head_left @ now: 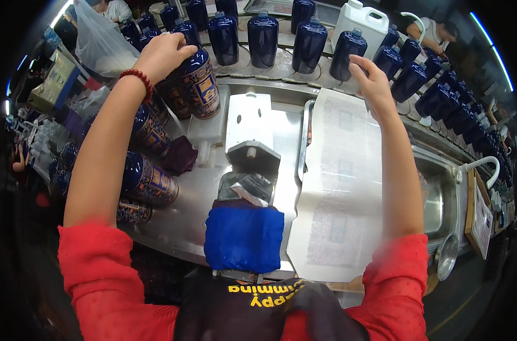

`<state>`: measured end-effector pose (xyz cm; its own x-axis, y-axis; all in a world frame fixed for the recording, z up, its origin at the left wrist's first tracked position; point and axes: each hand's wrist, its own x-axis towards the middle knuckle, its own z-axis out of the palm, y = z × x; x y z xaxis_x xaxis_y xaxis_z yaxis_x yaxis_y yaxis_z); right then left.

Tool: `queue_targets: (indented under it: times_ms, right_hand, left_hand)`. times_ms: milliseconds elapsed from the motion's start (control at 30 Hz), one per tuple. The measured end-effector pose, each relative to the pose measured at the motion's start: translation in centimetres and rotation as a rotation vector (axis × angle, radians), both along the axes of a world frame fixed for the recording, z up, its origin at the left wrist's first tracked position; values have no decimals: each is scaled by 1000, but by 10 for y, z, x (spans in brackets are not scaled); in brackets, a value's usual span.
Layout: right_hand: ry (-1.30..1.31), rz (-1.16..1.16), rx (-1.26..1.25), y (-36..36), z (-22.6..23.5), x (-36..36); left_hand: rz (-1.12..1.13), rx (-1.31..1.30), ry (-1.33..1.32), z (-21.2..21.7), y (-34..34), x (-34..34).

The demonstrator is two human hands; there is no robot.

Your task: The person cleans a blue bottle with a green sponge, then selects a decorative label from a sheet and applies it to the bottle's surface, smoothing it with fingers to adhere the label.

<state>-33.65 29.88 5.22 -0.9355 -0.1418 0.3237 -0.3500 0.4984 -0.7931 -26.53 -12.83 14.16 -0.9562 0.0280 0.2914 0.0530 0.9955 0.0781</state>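
My left hand [166, 55], with a red bead bracelet on its wrist, is closed over the top of a dark blue bottle [201, 88] with a patterned decal. That bottle stands upright at the far left of the metal worktable. More decorated bottles [150, 179] lie tilted under and beside my left forearm. My right hand [375, 82] is raised with its fingers apart and holds nothing. Close to its fingertips stands a plain dark blue bottle [348, 55]. Below my right hand lies a stack of printed decal sheets [341, 187].
Plain blue bottles [263, 40] line a curved conveyor behind the table. A white holder [250, 122] stands mid-table, with a folded blue cloth [244, 238] in front. At right are a metal sink [440, 199] and a white tap [486, 165]. A white jug [360, 25] stands farther back.
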Motion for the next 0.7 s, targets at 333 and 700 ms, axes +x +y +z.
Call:
queue_targets:
  times_ms: [333, 700]
  right_hand:
    - [131, -174, 370, -38, -31, -227]
    - [273, -98, 91, 1, -4, -110]
  left_hand:
    - [-390, 540, -72, 63, 62, 206]
    - [-260, 1348, -276, -45, 72, 247]
